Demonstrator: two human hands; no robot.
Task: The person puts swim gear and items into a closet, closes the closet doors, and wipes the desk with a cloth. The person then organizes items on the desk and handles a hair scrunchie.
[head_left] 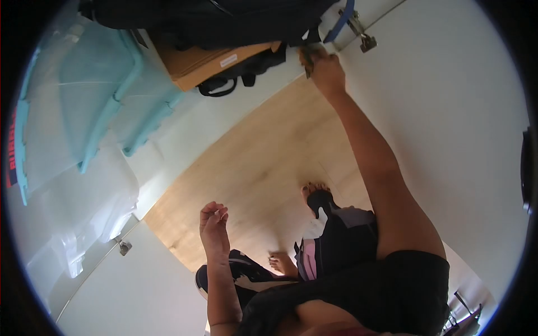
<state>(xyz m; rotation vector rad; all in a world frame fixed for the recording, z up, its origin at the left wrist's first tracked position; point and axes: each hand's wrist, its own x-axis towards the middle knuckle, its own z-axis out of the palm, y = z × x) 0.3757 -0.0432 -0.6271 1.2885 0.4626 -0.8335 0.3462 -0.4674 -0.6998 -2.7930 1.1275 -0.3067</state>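
1) R hand (329, 71): arm outstretched, hand at far R corner of cabinet, fingers bent at a small brown-and-dark item (306, 60); fingertips partly hidden + blurred, so cannot tell if grip is closed on it or only touching

2) Position of small brown-and-dark item: beside R hand's fingers, just below black bag (224, 25), near hanging blue strap (341, 22)

3) L hand (214, 224): raised above wood-look floor (252, 162), well apart from cabinet contents; fingers curled in toward thumb, grip narrow; cannot tell if fingertips meet

4) Cabinet contents, centre: black bag lies over brown box (204, 63) w/ small white label (228, 60); below box, a 2nd black item w/ loop handle (221, 88)

5) Cabinet contents, view's L: clear plastic bins (84, 201) w/ light-blue edge parts (101, 131); red lettering at far L edge, only partly legible

6) Surround: white cabinet doors stand open, R door (448, 95) w/ metal hinge (367, 43) near R hand, L door (134, 291) w/ similar hinge (124, 246)

7) Person, lower view: black short-sleeved top (409, 285), dark patterned trousers (344, 243), bare feet on floor, one foot (283, 263) nearer L hand
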